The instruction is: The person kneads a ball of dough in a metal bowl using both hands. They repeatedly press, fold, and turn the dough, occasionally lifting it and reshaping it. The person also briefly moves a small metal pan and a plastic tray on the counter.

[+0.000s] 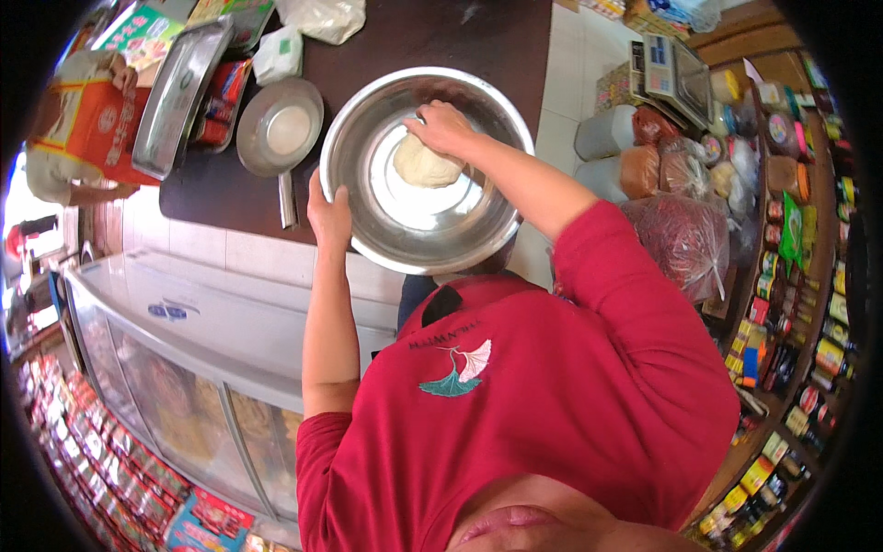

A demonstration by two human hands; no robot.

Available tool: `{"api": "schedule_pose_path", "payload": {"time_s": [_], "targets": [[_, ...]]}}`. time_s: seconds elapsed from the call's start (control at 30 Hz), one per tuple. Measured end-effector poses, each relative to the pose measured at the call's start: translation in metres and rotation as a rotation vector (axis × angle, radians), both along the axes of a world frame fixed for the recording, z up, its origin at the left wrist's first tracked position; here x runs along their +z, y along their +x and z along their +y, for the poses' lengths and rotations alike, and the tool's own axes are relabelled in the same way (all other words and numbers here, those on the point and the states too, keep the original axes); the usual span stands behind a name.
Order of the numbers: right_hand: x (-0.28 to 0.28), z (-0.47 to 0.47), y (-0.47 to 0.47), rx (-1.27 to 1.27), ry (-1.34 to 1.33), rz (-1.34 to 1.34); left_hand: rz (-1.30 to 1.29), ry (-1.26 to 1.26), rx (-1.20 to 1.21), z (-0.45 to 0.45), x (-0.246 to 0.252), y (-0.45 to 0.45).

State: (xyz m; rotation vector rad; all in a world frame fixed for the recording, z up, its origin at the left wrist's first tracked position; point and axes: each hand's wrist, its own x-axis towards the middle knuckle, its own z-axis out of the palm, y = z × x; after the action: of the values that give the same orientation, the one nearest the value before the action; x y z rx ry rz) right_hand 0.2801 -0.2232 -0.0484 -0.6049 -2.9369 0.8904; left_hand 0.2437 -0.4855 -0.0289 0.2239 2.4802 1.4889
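A large round stainless steel bowl (345,228) stands at the front edge of a dark table (441,34). A pale lump of dough (426,165) lies in it. My right hand (443,127) reaches into the bowl from the right and rests on the far side of the dough, fingers curved over it. My left hand (330,214) grips the bowl's rim at the left, thumb inside and the fingers hidden outside. Left of the bowl is a metal pan (314,114) with a handle and something pale at its bottom.
Beyond the pan lie a rectangular metal tray (148,148), red packets (224,90) and white plastic bags (324,17). A person in a red apron (114,124) stands at the far left. A glass-fronted freezer (227,297) is at left. A scale (666,69) and filled bags (679,234) are at right.
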Motion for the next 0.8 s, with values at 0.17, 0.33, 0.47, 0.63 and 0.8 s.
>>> {"api": "schedule_pose_path", "payload": {"time_s": [0.17,0.33,0.47,0.63,0.8], "targets": [[0.005,-0.026,-0.004,0.100,0.007,-0.086,0.071,0.005,0.036,0.004,0.002,0.007],[0.033,-0.051,0.073,0.311,0.200,0.231,0.001,0.048,0.034,0.005,-0.003,0.008],[0.024,-0.072,0.090,0.451,0.231,0.226,0.028,0.092,0.020,0.004,-0.007,0.005],[0.010,-0.076,0.077,0.428,0.368,0.173,0.051,0.089,-0.009,0.002,-0.006,0.005],[-0.003,-0.078,0.068,0.361,0.386,0.282,0.009,0.060,-0.046,0.000,0.001,0.003]]}}
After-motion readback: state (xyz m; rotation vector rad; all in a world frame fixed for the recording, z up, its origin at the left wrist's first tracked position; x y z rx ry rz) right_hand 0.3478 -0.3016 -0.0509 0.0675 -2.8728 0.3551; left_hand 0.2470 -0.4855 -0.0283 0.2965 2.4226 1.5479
